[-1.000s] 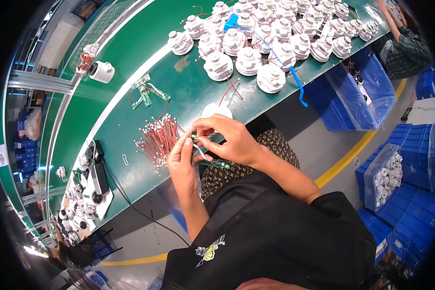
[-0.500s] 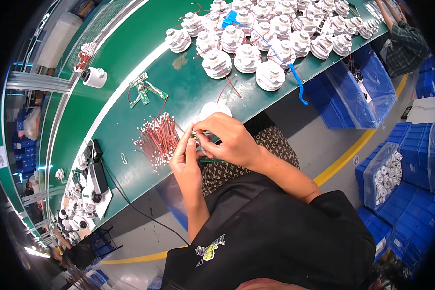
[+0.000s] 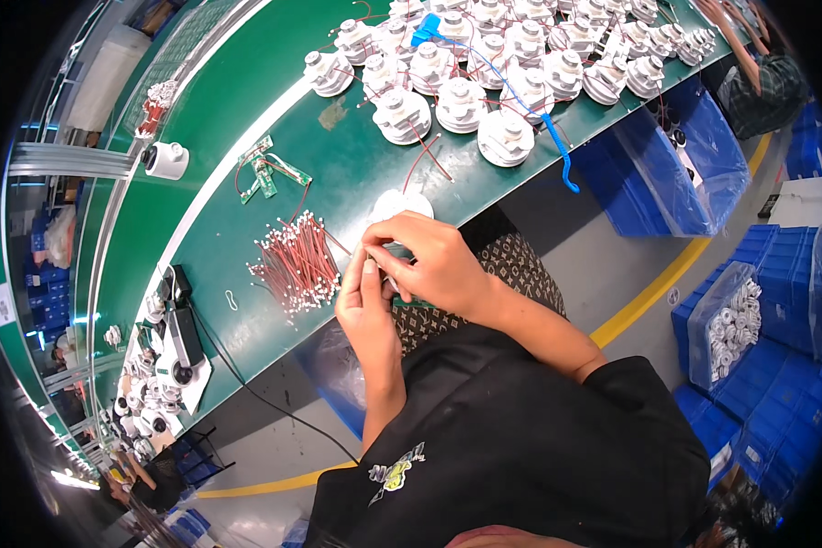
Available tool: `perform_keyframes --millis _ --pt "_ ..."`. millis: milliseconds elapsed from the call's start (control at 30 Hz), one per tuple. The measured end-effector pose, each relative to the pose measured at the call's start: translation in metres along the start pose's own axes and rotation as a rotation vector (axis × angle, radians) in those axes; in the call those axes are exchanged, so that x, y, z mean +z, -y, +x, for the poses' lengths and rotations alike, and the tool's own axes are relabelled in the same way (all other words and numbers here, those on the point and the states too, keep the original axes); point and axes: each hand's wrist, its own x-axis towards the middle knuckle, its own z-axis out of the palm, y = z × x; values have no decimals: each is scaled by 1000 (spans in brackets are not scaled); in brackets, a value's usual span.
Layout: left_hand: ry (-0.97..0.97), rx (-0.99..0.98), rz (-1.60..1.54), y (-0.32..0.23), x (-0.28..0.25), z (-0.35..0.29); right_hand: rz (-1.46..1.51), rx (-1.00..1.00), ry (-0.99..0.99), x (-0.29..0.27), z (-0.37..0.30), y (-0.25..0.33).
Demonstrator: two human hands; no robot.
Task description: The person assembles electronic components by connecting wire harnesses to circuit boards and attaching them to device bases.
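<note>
My left hand point(image 3: 367, 315) and my right hand point(image 3: 437, 265) meet at the table's near edge, fingers closed together in a pinch. What they hold is small and mostly hidden by the fingers. A thin strip of green shows under my right hand, and a red wire end comes close to the fingertips. Beside the left hand lies a bundle of dark red wires point(image 3: 300, 265) with white connectors. Just beyond the right hand is a white round part point(image 3: 400, 205), partly covered by it, with a red wire point(image 3: 417, 164) rising from behind.
Several white round assemblies point(image 3: 460, 105) with wires crowd the far right of the green table point(image 3: 356, 164). A blue cable point(image 3: 507, 80) lies across them. Green circuit boards point(image 3: 267, 172) rest beyond the wire bundle. Blue bins point(image 3: 653, 173) stand right; another person point(image 3: 763, 87) works at far right.
Both hands stay together at the table edge. My left hand has shifted slightly right and tilted, and the fingertips are pressed closer. The view has moved a little.
</note>
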Motion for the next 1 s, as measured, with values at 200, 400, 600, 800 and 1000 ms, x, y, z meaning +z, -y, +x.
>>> perform_keyframes --millis 200,400,600,800,1000 --pt "65 -124 -271 -9 -2 9 103 92 44 -3 -3 -2" --pt "36 -123 -288 -5 -6 6 -76 -83 16 -4 1 -5" --pt "41 -154 -413 -13 -5 7 -86 -69 33 -4 -2 -11" --pt "42 -76 -410 -4 -10 11 48 40 168 -13 -2 -10" --pt "21 -69 -418 -3 -10 14 180 92 231 -21 3 -5"
